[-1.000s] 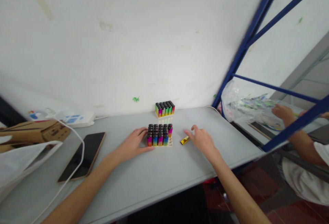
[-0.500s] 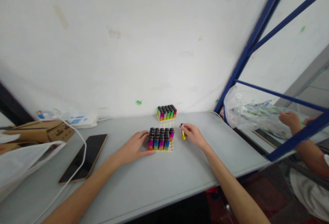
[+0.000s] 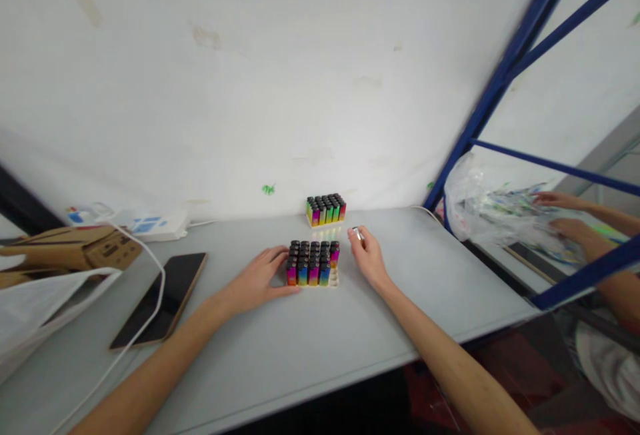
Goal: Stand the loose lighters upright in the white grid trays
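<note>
A tray of rainbow-coloured lighters point(image 3: 313, 266) with black caps stands in the middle of the grey table point(image 3: 300, 342). My left hand point(image 3: 257, 280) rests flat against the tray's left side, fingers spread. My right hand point(image 3: 367, 256) is just right of the tray, fingers closed around a single lighter point(image 3: 356, 233) whose metal top sticks up above them. A second, smaller tray of lighters point(image 3: 326, 209) stands behind, close to the white wall.
A dark phone point(image 3: 162, 297) lies at left with a white cable across it, near a power strip point(image 3: 150, 224), a cardboard box point(image 3: 75, 248) and a white bag point(image 3: 40, 308). A blue frame point(image 3: 500, 82) borders the right; beyond it another person's hands point(image 3: 565, 218) handle plastic bags.
My right hand picked the yellow lighter up off the table and carried it left and back toward the tray's right side. My left hand stayed on the tray.
</note>
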The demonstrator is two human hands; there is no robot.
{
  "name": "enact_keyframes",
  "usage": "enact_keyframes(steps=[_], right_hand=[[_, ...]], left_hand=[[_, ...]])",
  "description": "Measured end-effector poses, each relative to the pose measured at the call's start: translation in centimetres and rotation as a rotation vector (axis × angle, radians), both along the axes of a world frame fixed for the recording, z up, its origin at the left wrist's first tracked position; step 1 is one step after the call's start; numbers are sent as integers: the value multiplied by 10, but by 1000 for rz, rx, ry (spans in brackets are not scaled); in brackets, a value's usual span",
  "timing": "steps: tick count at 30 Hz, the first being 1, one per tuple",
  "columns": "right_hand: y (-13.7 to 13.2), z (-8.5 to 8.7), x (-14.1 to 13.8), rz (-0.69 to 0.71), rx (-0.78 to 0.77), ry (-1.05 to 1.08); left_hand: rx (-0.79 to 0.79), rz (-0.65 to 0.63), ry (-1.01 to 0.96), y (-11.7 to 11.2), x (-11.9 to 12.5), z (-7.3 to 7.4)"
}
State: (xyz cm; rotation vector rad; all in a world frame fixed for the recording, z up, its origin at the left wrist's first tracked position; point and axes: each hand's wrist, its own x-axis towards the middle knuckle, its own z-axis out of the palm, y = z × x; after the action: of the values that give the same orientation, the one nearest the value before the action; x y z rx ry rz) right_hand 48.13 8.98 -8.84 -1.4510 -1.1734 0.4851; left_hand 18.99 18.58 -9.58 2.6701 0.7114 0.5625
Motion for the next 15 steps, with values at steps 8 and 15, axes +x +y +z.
enact_keyframes(steps=[8, 15], right_hand=[[-1, 0, -3, -120, 2, -60], [-11, 11, 3, -52, 41, -184]], left_hand=[[5, -10, 10, 4, -2, -2], [14, -13, 17, 2, -2, 0]])
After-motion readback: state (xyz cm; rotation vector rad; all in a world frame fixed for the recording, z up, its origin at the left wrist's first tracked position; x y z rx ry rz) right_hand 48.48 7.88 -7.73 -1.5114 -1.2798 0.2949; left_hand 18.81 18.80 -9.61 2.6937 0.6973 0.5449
